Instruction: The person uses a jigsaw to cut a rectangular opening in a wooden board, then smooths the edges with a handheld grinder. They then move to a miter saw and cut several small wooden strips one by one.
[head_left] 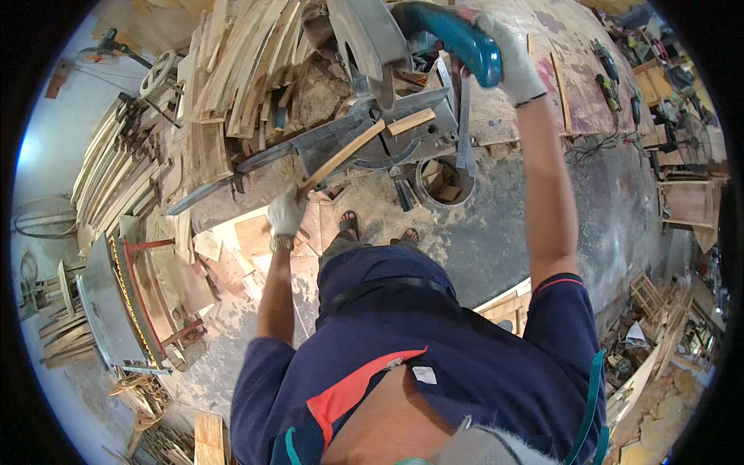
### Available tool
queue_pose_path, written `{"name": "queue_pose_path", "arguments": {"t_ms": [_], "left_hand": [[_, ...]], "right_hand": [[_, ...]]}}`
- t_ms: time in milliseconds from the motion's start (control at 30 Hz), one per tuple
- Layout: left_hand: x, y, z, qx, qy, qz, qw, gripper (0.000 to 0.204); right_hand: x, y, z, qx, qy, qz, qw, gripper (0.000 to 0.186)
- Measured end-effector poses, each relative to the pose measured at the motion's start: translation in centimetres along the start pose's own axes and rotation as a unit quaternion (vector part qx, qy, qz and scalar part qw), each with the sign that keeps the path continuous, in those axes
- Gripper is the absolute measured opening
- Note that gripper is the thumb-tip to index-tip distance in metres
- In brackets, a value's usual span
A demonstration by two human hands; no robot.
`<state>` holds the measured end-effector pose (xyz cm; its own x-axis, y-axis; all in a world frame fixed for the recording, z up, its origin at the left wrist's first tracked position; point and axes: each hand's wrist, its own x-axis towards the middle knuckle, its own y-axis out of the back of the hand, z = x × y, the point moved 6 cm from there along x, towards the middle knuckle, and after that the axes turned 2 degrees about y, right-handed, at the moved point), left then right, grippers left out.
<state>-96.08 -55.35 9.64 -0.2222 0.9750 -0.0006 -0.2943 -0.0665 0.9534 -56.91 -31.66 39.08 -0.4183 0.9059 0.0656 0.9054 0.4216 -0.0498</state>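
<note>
My left hand (287, 215), in a pale work glove, is closed around the near end of a narrow wooden strip (343, 157). The strip slants up to the right across the metal saw table (316, 153). A short wooden piece (411, 121) lies just past its far end, with a gap between them. My right hand (508, 66), also gloved, is wrapped around the handle end of a teal miter saw (457, 43). The saw's grey blade guard (366, 39) hangs above and behind the fence; the guard hides most of the blade.
Stacked wooden strips (240, 70) stand behind the saw on the left. Below the saw table, a round bin (419, 184) holds offcuts. Power tools with cords (608, 81) lie on the stained bench (504, 116) at right. A red-framed rack (136, 302) stands at left.
</note>
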Motion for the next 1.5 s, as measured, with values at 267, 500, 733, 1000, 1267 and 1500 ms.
{"name": "queue_pose_path", "arguments": {"t_ms": [267, 500, 733, 1000, 1267, 1500], "left_hand": [[-14.4, -0.5, -1.9, -0.115, 0.209, -0.014, 0.971, 0.035], [-17.3, 1.1, -2.4, -0.144, 0.235, 0.068, 0.959, 0.030], [-13.2, 0.0, 1.7, -0.096, 0.094, -0.030, 0.991, 0.042], [-8.2, -3.3, 11.9, -0.141, -0.107, -0.178, 0.968, 0.040], [-6.0, -3.7, 18.9, -0.225, -0.201, -0.209, 0.930, 0.041], [-4.2, 0.0, 12.7, -0.255, -0.044, -0.069, 0.964, 0.030]], "right_hand": [[-2.6, 0.3, 25.6, -0.590, 0.029, 0.021, 0.806, 0.037], [-8.0, -3.5, 26.7, -0.666, 0.054, -0.061, 0.742, 0.028], [-23.5, 0.1, 32.4, -0.277, -0.307, -0.302, 0.859, 0.042], [-32.6, 1.0, 33.2, 0.031, -0.366, 0.186, 0.911, 0.050], [-30.4, 3.1, 22.1, -0.009, -0.195, 0.430, 0.881, 0.031], [-31.2, 12.3, -1.4, -0.401, 0.175, 0.648, 0.624, 0.037]]}}
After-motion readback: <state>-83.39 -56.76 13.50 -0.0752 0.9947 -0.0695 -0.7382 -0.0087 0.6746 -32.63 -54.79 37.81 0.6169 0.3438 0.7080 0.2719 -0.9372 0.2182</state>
